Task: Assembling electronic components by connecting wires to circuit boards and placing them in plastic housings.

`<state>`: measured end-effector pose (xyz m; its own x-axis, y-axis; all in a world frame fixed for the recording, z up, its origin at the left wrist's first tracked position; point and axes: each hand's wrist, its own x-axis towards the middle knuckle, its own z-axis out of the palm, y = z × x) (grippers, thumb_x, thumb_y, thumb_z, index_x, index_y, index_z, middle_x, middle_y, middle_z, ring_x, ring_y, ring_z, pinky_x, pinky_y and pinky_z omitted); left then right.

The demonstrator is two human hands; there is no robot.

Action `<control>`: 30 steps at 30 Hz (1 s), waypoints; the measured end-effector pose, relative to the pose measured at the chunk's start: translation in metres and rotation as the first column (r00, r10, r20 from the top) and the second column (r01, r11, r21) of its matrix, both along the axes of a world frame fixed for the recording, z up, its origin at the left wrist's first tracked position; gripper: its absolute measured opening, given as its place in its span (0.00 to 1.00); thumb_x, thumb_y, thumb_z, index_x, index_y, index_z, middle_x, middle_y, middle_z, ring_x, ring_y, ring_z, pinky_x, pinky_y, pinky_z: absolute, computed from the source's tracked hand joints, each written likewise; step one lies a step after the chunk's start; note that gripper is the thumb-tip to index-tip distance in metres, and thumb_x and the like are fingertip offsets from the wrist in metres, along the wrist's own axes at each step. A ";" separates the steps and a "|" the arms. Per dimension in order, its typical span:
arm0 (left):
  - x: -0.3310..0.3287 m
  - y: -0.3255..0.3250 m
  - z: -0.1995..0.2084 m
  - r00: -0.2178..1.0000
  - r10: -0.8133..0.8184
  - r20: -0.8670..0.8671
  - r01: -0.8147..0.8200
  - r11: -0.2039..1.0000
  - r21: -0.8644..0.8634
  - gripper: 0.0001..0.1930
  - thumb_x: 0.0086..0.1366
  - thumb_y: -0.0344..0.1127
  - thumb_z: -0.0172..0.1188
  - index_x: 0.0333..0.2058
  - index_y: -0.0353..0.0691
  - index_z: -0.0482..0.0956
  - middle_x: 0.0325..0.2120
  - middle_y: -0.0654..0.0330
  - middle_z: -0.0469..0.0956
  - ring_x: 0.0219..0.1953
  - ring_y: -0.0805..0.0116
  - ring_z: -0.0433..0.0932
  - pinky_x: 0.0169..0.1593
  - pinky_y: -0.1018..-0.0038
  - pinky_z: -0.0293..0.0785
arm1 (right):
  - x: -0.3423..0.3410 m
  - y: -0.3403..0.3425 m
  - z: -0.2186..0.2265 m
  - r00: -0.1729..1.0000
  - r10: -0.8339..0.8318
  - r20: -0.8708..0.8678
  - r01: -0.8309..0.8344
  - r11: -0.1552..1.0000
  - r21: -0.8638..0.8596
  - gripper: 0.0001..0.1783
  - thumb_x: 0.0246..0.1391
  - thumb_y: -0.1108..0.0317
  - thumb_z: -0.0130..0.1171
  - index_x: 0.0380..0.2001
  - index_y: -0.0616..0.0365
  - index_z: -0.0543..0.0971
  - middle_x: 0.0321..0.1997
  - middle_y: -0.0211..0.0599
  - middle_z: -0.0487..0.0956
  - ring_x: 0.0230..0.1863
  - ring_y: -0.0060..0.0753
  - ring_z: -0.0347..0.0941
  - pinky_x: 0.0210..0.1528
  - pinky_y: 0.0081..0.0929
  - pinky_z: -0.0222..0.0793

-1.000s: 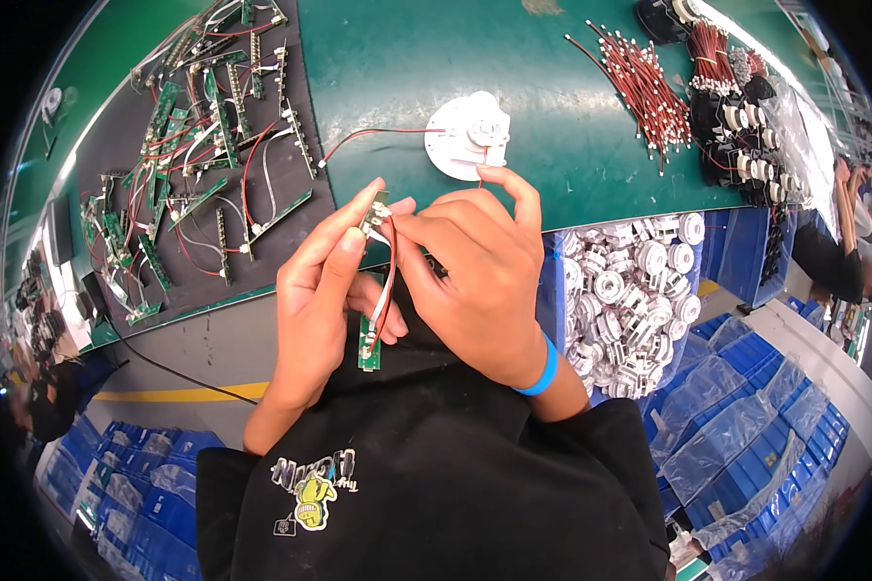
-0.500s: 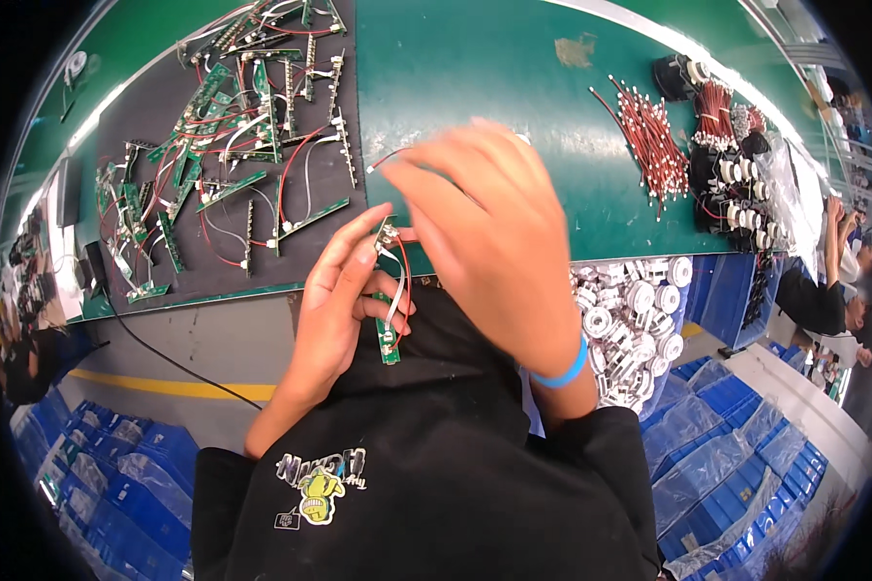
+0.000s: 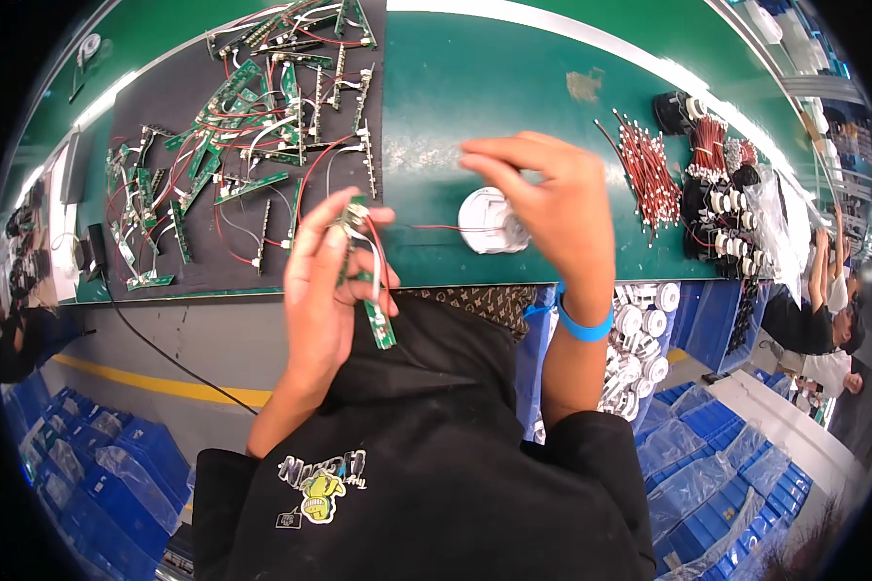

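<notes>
My left hand is closed round a narrow green circuit board, held tilted above my lap. Red and white wires run along this board, and my fingers cover part of it. On the green tabletop to its right lies a round white part with a thin red wire stretching left from it. Over that part hovers my right hand, thumb and index fingertips drawn together in a pinch. Whatever may be between those tips is too small to make out.
A dark mat at the left carries many wired green boards. Red wire leads lie at the right, beside black-and-white round parts. Below the table edge is a bin of white round parts; blue crates stand lower right.
My right hand has moved right and away from the board, uncovering the round white part. My left hand has shifted slightly left, still holding the board. The view has shifted a little.
</notes>
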<state>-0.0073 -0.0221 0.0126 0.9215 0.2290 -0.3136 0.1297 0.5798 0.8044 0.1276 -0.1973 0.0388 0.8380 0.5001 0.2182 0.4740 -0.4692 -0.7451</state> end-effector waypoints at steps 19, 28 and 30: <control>0.035 -0.027 0.005 0.918 -0.396 -0.023 0.397 0.917 0.038 0.19 0.70 0.36 0.47 0.55 0.32 0.66 0.38 0.50 0.76 0.27 0.67 0.79 0.24 0.75 0.79 | -0.060 -0.017 -0.027 0.965 -0.242 0.103 0.198 0.926 0.320 0.07 0.40 0.79 0.67 0.28 0.62 0.82 0.27 0.36 0.82 0.28 0.32 0.76 0.32 0.24 0.69; 0.027 -0.028 0.002 0.935 -0.354 -0.026 0.355 0.932 0.069 0.18 0.70 0.34 0.47 0.55 0.32 0.68 0.37 0.52 0.76 0.26 0.69 0.79 0.26 0.76 0.79 | -0.058 -0.010 -0.031 0.922 -0.220 0.320 0.168 0.969 0.183 0.07 0.39 0.76 0.68 0.25 0.57 0.81 0.27 0.32 0.82 0.27 0.32 0.76 0.31 0.26 0.68; 0.026 -0.027 0.001 0.931 -0.363 -0.045 0.365 0.927 0.085 0.18 0.70 0.34 0.47 0.55 0.32 0.68 0.37 0.52 0.77 0.25 0.69 0.79 0.26 0.76 0.79 | -0.058 -0.009 -0.034 0.896 -0.215 0.389 0.141 0.968 0.210 0.07 0.40 0.74 0.66 0.26 0.57 0.79 0.25 0.31 0.78 0.27 0.33 0.74 0.31 0.30 0.67</control>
